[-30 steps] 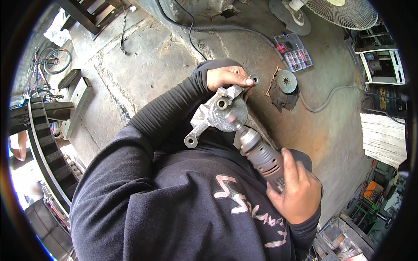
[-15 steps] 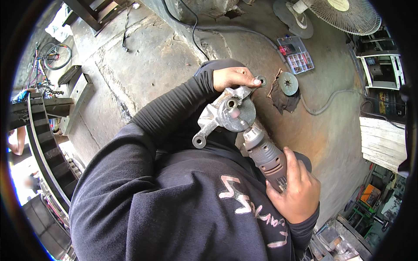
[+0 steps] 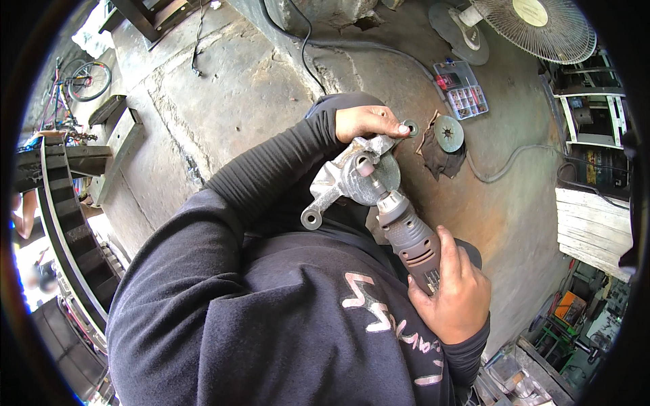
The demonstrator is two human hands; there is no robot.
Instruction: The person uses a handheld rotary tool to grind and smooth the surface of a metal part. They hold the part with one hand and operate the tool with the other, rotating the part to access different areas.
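We see the grey metal casting [image 3: 332, 177] just on the body side of the left hand [image 3: 369, 123], which is the nearer hand: its thumb presses beside a holed end lug, closed down on it, though the fingers underneath are hidden. From that grip the casting's long axis runs back toward us and to the left, ending in a second holed lug [image 3: 311, 218]. The right hand [image 3: 457, 291] is wrapped around the rear of the rotary tool [image 3: 409, 237], no gap showing, and from there the tool points forward and left, across the casting's axis. Its pinkish bit [image 3: 366, 168] lies at the rim of the raised bore; we cannot tell whether they touch. Under the casting we make out dark clothing, and no bench. Ahead and to the right of the left-hand grip, a round disc [image 3: 449, 134] rests on a dark cloth [image 3: 440, 162] on the concrete floor [image 3: 521, 196], with a compartment box [image 3: 462, 90] farther ahead and a fan [image 3: 538, 27] beyond it.
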